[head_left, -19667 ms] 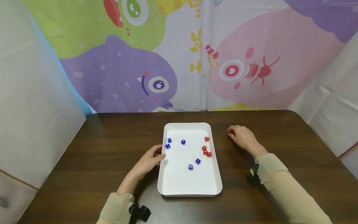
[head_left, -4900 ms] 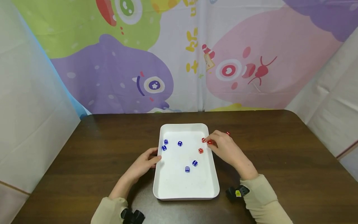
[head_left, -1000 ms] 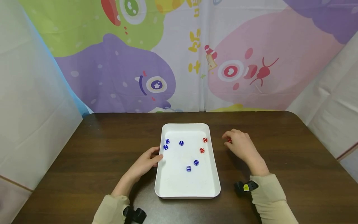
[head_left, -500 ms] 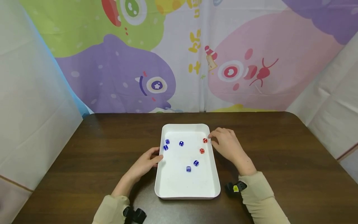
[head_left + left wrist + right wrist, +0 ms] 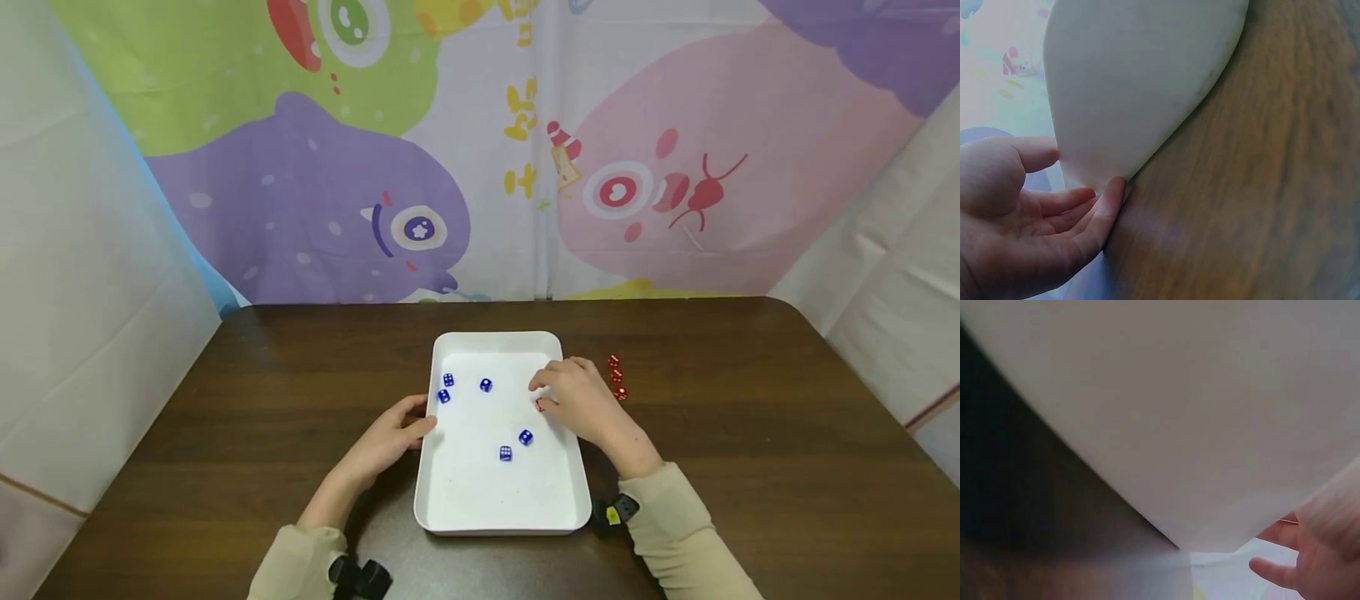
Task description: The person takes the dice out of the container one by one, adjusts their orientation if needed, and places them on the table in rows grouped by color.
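A white tray (image 5: 495,500) sits mid-table with several blue dice in it, such as one (image 5: 486,385) near the far end. My right hand (image 5: 576,403) reaches over the tray's right side. Its thumb and bent fingers pinch a red die (image 5: 538,406) that peeks out beneath them; anything under the palm is hidden. Three red dice (image 5: 617,376) lie in a short row on the table just right of the tray. My left hand (image 5: 393,432) rests with relaxed fingers against the tray's left wall (image 5: 1141,81). The right wrist view shows only the tray's outer wall (image 5: 1197,412) and my fingers (image 5: 1272,570).
The dark wooden table (image 5: 750,417) runs wide on both sides of the tray. A colourful cartoon cloth (image 5: 420,208) hangs behind its far edge, and pale sheets close off the left and right. Black wrist cameras (image 5: 613,512) sit on both sleeves.
My right hand came back from the table, where it left a red die in the row, and moved left over the tray's right side. The left hand stayed put.
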`<action>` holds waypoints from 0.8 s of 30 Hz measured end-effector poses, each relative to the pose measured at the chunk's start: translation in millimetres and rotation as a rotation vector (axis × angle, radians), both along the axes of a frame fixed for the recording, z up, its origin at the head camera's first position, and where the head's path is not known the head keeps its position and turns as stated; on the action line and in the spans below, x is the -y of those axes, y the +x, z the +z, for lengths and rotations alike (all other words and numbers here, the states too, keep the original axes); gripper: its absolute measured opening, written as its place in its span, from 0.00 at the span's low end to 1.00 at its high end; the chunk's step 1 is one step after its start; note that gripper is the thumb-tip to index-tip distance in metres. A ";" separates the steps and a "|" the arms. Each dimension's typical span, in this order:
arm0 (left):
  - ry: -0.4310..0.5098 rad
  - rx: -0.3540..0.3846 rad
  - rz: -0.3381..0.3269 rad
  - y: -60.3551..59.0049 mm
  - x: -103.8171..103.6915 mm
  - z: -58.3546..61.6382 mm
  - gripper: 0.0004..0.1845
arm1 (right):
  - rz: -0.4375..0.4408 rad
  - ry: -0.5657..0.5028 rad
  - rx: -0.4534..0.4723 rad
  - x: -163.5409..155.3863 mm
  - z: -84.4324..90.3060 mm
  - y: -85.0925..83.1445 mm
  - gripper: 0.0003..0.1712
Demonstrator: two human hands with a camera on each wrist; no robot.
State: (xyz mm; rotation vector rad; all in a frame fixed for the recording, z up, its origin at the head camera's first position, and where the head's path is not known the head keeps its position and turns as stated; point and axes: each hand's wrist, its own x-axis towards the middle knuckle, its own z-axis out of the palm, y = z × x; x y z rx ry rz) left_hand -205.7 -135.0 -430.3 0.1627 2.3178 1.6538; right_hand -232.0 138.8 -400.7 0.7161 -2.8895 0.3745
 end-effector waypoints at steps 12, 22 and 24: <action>0.000 0.004 0.006 0.6 0.0 1.0 0.27 | 0.016 0.044 0.033 2.1 -7.3 0.4 0.07; -0.003 -0.001 0.003 0.3 0.5 0.3 0.27 | 0.024 0.060 0.037 1.4 -8.9 -0.5 0.07; -0.005 0.000 0.004 0.4 0.4 0.2 0.27 | 0.023 0.064 0.043 1.3 -9.1 -0.3 0.07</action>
